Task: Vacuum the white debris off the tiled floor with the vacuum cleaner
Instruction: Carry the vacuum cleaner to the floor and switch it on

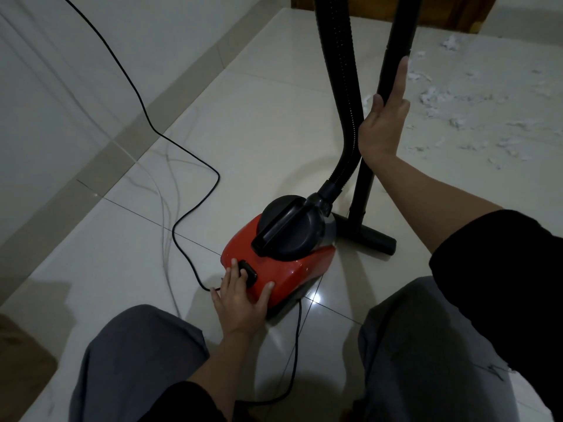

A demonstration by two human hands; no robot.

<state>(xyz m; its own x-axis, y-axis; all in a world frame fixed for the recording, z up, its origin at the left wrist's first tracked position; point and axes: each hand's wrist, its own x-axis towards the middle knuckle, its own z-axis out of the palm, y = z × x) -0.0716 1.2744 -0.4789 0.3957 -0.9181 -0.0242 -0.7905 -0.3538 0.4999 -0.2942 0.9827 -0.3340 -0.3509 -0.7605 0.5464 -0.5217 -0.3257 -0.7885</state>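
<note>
Knees bent, the person's left hand [240,296] presses the vacuum cleaner [283,248] switch, fingers flat; right hand [384,123] steadies the stiff, light wand [393,71], fingers straight. White debris [475,111] lies at two o'clock.

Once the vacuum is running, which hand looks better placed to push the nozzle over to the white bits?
Probably the right hand: it already rests against the wand, nearest the white debris. The left hand is down on the red vacuum body.
</note>
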